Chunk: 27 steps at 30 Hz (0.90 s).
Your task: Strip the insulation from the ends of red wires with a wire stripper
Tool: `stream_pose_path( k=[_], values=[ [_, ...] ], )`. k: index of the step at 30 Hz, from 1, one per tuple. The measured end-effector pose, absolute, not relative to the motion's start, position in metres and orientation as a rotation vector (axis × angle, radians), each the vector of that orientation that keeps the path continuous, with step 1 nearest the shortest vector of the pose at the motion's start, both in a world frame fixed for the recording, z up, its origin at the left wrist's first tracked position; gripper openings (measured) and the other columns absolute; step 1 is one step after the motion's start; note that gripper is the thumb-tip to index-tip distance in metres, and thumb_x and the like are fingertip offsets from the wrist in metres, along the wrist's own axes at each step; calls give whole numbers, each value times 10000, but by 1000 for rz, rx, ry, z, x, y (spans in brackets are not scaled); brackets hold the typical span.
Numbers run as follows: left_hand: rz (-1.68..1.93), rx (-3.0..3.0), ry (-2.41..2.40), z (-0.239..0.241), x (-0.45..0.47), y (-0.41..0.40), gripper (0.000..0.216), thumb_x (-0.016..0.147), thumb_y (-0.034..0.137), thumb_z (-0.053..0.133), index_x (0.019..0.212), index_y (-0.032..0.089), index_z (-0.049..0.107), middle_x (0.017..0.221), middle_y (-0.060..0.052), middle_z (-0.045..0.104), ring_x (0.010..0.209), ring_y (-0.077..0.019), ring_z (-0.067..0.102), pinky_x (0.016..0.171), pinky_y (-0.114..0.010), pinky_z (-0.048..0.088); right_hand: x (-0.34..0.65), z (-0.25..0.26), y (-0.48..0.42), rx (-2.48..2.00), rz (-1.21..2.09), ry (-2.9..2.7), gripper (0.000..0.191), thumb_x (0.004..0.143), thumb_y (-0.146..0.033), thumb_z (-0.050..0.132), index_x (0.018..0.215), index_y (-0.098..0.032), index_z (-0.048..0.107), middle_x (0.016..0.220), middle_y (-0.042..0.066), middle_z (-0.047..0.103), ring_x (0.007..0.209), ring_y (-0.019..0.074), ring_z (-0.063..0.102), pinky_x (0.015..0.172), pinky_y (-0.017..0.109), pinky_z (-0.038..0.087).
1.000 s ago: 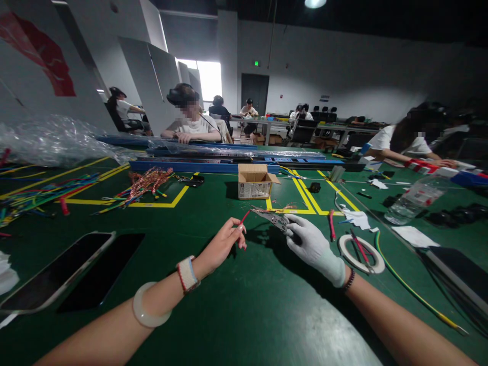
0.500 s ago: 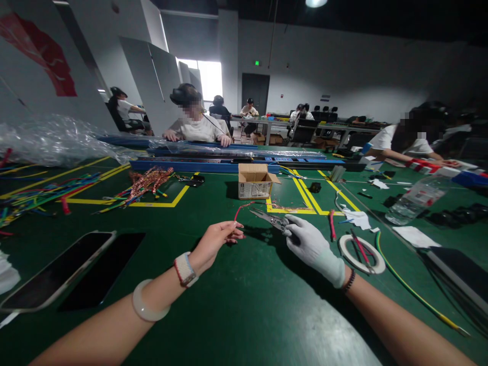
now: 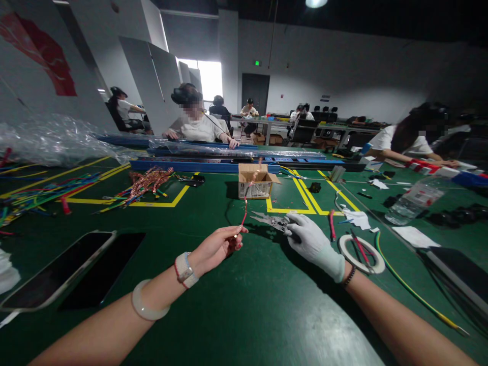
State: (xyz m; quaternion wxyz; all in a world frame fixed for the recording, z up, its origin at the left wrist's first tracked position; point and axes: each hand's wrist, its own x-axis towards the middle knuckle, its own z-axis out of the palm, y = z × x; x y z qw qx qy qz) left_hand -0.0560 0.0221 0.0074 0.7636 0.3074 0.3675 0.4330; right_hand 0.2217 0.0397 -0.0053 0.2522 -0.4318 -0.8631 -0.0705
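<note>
Between the thumb and fingers of my bare left hand [image 3: 219, 245] is a red wire [image 3: 244, 218], pinched near its lower end. Its bare copper strands rise from the red part and pass in front of the small open cardboard box [image 3: 254, 190]. My right hand [image 3: 314, 246], in a white glove, is closed around wire strippers [image 3: 271, 220]. Their jaws point left, toward the red wire, and stand apart from it. The strippers' handles are mostly hidden inside the glove.
A heap of stripped copper wires [image 3: 150, 184] lies left of the box, with a bundle of coloured wires [image 3: 49, 195] beyond. Two phones [image 3: 57, 272] lie at left. A tape roll [image 3: 362, 254], a plastic bottle [image 3: 414, 201] and a green-yellow cable [image 3: 412, 295] are at right. A co-worker [image 3: 198, 122] sits opposite.
My left hand has turned the red wire upright, so its copper strands, earlier lying rightward near the table, now stand up before the box. My right hand with the strippers has barely moved.
</note>
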Motion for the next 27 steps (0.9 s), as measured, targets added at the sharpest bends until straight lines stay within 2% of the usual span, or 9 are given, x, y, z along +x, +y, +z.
stream_pose_path(
  k=[9, 14, 20, 27],
  values=[
    [820, 726, 680, 3, -56, 20, 130, 826, 166, 650, 867, 53, 699, 558, -14, 558, 509, -87, 528, 545, -193, 464, 222, -4, 35, -1147, -77, -2387, 163, 830, -194, 526, 920, -195, 662, 1208, 104, 593, 1131, 242, 544, 970, 410, 461],
    [838, 651, 652, 5, -57, 20, 112, 855, 123, 603, 861, 53, 691, 571, -11, 549, 514, -73, 527, 547, -177, 469, 227, -3, 37, -1115, -32, -2367, 157, 835, -190, 507, 856, -191, 662, 1154, 111, 612, 1100, 238, 562, 932, 397, 477],
    [824, 615, 583, 3, -56, 20, 113, 859, 139, 608, 860, 50, 679, 559, -6, 535, 498, -72, 514, 538, -181, 465, 228, 2, 37, -1038, 86, -2348, 116, 810, -172, 526, 822, -186, 641, 1200, 114, 581, 1110, 231, 545, 958, 407, 457],
    [840, 588, 552, 8, -55, 16, 103, 850, 125, 609, 843, 48, 676, 555, -5, 532, 505, -67, 514, 541, -172, 454, 232, -1, 40, -939, 308, -2337, 78, 787, -151, 535, 790, -180, 608, 1196, 105, 564, 1060, 208, 566, 914, 364, 484]
  ],
)
